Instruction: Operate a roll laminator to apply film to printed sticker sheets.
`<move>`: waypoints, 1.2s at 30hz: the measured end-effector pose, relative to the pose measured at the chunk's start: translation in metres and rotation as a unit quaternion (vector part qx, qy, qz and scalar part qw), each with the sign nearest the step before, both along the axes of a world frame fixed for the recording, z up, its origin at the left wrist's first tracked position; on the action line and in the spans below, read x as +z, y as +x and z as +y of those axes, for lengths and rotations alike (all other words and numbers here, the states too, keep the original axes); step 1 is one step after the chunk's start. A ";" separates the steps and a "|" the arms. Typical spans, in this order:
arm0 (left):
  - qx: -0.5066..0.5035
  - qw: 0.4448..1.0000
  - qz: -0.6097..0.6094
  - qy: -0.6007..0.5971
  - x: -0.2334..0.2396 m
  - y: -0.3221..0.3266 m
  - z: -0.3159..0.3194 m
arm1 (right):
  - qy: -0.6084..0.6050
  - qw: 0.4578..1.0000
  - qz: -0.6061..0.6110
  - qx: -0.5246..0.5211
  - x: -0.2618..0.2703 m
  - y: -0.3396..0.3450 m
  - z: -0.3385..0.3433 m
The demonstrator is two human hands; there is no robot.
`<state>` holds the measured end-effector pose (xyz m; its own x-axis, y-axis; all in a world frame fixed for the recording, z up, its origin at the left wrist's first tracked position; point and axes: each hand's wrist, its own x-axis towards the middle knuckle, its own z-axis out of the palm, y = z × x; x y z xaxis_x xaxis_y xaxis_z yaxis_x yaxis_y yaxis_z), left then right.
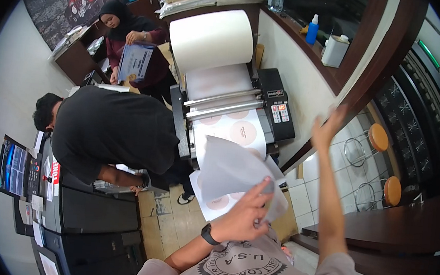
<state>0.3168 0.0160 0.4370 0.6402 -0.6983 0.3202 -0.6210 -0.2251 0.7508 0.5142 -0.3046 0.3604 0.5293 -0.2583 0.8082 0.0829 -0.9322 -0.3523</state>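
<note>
My left hand [242,213], with a black band on the wrist, pinches a translucent sheet [233,166] that curls up over a printed sheet. That printed sheet [221,125] carries pale pink circles and lies on the front of a roll laminator [222,110]. Below it, another sheet with similar circles [217,203] hangs partly hidden by the translucent one. Blurred, my right hand [328,126] is raised by a dark wooden post [372,84], thumb and fingers apart, with nothing seen in it. Whether it touches the wood, I cannot tell.
A large white film roll [211,37] sits atop the laminator. To the left, a person in black [117,127] bends beside a large printer [97,213]; another person holds a certificate [135,63]. A blue spray bottle [312,31] and white can [334,51] stand on a ledge.
</note>
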 end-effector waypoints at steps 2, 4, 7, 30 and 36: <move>-0.033 0.999 0.002 -0.018 0.000 -0.003 -0.009 | 0.419 0.796 0.377 0.220 -0.067 -0.038 0.048; -0.130 0.982 0.101 -0.091 -0.002 -0.001 -0.016 | 0.204 0.871 0.363 0.262 -0.112 -0.059 0.068; -0.150 0.971 0.131 -0.135 0.003 -0.003 -0.012 | 0.320 0.848 0.319 0.276 -0.102 -0.080 0.081; 0.054 0.881 0.241 -0.403 0.026 -0.003 0.127 | 0.702 0.592 0.147 0.368 0.031 -0.081 0.122; 0.212 0.861 0.214 -0.411 0.021 0.003 0.133 | 0.475 0.794 0.072 0.372 0.069 -0.081 0.067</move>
